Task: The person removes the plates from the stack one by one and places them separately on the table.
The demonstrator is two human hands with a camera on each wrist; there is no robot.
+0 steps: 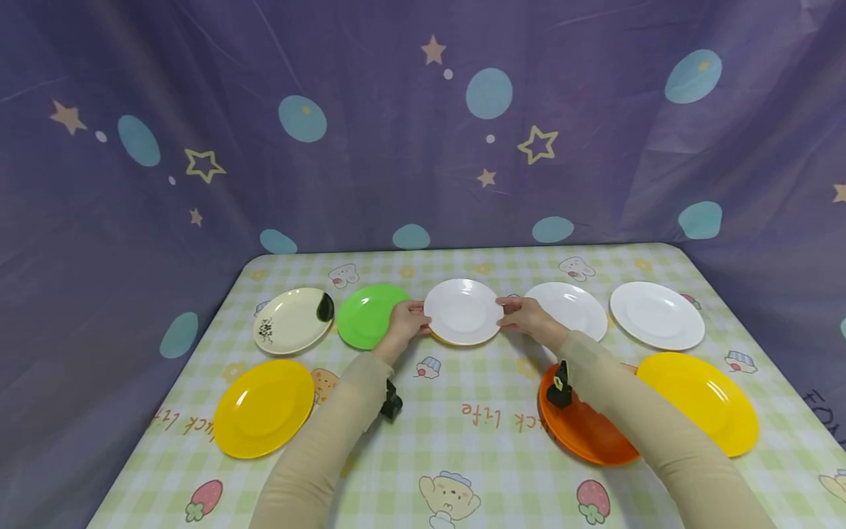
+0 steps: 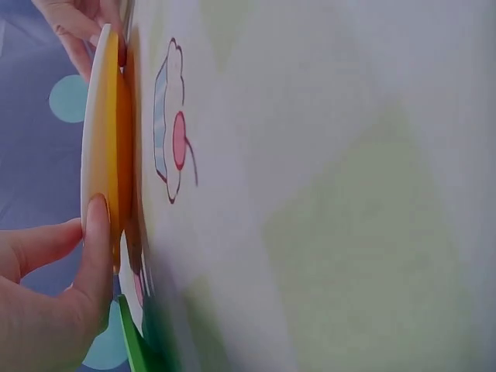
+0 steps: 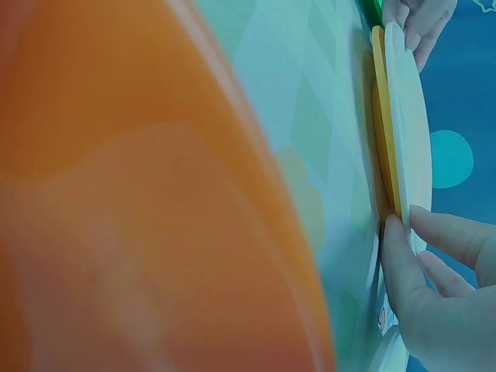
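A white plate (image 1: 463,312) sits at the back middle of the table, on top of a yellow plate (image 2: 124,155) whose edge shows below it in both wrist views. My left hand (image 1: 406,322) pinches the white plate's left rim between thumb and fingers. At the opposite rim my right hand (image 1: 529,317) pinches it in the same way. Both thumbs (image 3: 395,240) lie low along the stacked edges; whether they also grip the yellow plate I cannot tell. The white plate looks roughly level.
Left of the hands are a green plate (image 1: 370,316), a cream patterned plate (image 1: 294,323) and a yellow plate (image 1: 264,408). To the right lie two white plates (image 1: 568,308), an orange plate (image 1: 588,433) under the right forearm, and another yellow plate (image 1: 700,404). A checked cloth (image 1: 463,441) covers the table.
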